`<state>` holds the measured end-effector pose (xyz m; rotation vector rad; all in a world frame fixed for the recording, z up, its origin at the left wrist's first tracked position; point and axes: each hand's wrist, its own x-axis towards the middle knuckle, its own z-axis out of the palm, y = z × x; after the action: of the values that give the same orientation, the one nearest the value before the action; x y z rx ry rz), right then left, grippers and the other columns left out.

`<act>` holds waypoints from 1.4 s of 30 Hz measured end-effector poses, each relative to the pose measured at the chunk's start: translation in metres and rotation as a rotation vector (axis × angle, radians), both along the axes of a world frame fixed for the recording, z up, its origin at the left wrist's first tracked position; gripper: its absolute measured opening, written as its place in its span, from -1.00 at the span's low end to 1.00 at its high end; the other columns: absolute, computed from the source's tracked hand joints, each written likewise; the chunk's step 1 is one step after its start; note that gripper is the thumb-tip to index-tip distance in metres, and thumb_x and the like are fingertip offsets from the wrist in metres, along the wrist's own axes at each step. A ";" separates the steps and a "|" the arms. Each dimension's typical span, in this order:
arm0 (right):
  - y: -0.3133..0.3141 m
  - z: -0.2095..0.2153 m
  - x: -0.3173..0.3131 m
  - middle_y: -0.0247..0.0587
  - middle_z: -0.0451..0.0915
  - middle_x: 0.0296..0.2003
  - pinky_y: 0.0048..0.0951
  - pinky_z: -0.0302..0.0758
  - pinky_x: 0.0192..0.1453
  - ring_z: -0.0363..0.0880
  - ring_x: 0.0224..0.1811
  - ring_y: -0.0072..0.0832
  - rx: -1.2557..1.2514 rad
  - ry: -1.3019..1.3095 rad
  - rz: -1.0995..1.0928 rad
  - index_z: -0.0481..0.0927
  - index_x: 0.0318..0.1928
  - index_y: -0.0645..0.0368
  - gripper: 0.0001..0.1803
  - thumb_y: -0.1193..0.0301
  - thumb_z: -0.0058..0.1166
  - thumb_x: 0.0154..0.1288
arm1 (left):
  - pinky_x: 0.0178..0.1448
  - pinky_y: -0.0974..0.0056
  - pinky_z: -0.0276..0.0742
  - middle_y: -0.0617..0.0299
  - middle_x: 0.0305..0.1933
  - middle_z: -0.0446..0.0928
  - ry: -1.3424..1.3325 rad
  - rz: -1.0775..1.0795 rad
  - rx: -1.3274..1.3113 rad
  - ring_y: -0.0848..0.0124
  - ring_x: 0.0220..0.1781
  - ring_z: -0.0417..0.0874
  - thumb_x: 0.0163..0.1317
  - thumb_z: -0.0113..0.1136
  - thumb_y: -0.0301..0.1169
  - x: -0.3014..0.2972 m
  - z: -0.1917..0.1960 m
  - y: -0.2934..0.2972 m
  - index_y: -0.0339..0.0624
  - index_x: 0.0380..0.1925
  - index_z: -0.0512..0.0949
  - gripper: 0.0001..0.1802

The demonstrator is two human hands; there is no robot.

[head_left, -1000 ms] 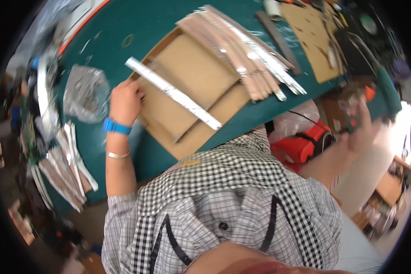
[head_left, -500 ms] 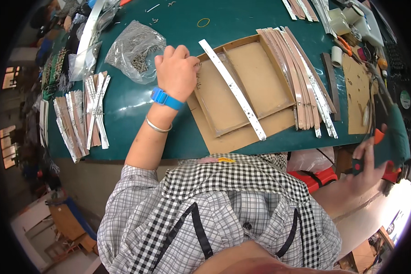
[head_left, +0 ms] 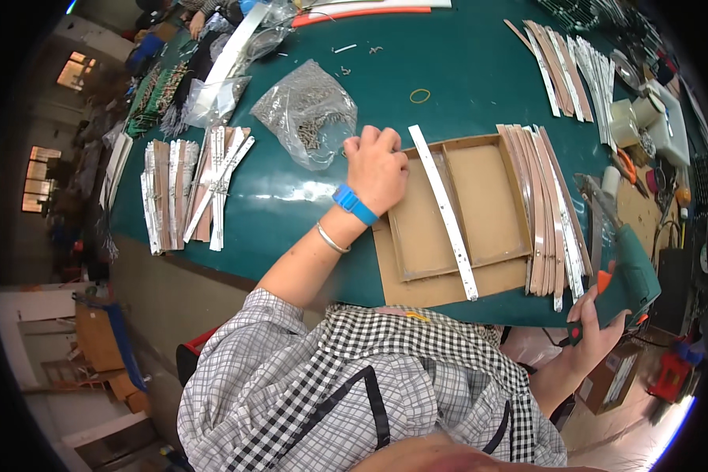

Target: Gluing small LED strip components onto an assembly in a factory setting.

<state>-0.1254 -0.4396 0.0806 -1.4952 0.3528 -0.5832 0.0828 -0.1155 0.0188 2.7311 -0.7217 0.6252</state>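
My left hand (head_left: 377, 173), with a blue wristband, is closed with its fingers curled at the upper left edge of a shallow cardboard tray (head_left: 492, 262). Its fingertips are partly hidden, and whatever they hold does not show. A white strip with small dark marks (head_left: 446, 216) lies slantwise across the tray. Low on the right, my right hand (head_left: 594, 334) grips a green pistol-shaped tool with an orange trigger (head_left: 636, 263); its front end is hard to make out. Just beyond my left hand lies a clear plastic bag of small metal parts (head_left: 311, 118).
Brown and white strips (head_left: 539, 212) lie right of the tray, with more bundles (head_left: 185, 189) at the left. A rubber band (head_left: 419, 96) lies behind the tray. Orange-handled pliers (head_left: 626, 167) and tape rolls (head_left: 625, 119) are at the right. Another person's hand (head_left: 197, 25) shows far left.
The view has turned, so the table appears shifted right and down. My right hand and the green tool have come closer to the strips right of the tray. My left hand stays beside the tray.
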 end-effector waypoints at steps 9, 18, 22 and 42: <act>0.016 -0.006 0.006 -0.07 0.54 -0.30 -0.55 0.44 -0.48 0.47 -0.53 -0.50 0.124 -0.023 0.122 0.24 0.27 0.51 -0.25 0.57 0.27 0.08 | -0.27 0.34 0.52 0.25 -0.36 0.61 0.315 -0.123 -0.465 0.38 -0.34 0.60 -0.03 0.33 -0.59 -0.017 0.013 -0.001 -0.20 -0.42 0.66 -0.87; 0.060 -0.004 0.037 -0.08 0.61 -0.25 -0.46 0.58 -0.27 0.62 -0.34 -0.45 0.258 -0.010 0.260 0.40 0.17 0.40 -0.43 0.63 0.24 0.11 | -0.24 0.30 0.64 0.04 -0.37 0.63 1.111 -0.364 -1.363 0.34 -0.37 0.67 0.13 0.31 -0.66 -0.059 0.045 -0.028 -0.39 -0.32 0.61 -0.89; 0.082 -0.010 0.050 -0.21 0.65 -0.22 -0.45 0.58 -0.03 0.63 -0.19 -0.50 0.207 -0.040 0.330 0.49 0.08 0.34 -0.56 0.60 0.28 0.18 | -0.22 0.27 0.68 -0.04 -0.32 0.65 1.285 -0.510 -1.553 0.29 -0.33 0.70 0.15 0.32 -0.66 -0.076 0.040 -0.040 -0.43 -0.31 0.57 -0.87; 0.101 -0.021 0.054 -0.23 0.67 -0.27 -0.52 0.61 -0.16 0.66 -0.28 -0.56 0.202 0.054 0.395 0.55 -0.15 0.31 -0.77 0.60 0.28 0.19 | -0.11 0.30 0.69 0.01 -0.23 0.68 1.017 -0.465 -1.233 0.34 -0.26 0.74 0.19 0.34 -0.59 -0.105 0.032 -0.054 -0.40 -0.26 0.60 -0.85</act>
<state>-0.0714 -0.3383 0.0593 -1.3398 0.1454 -0.1870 -0.0221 -0.1699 0.0507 1.3286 -0.4079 -0.3689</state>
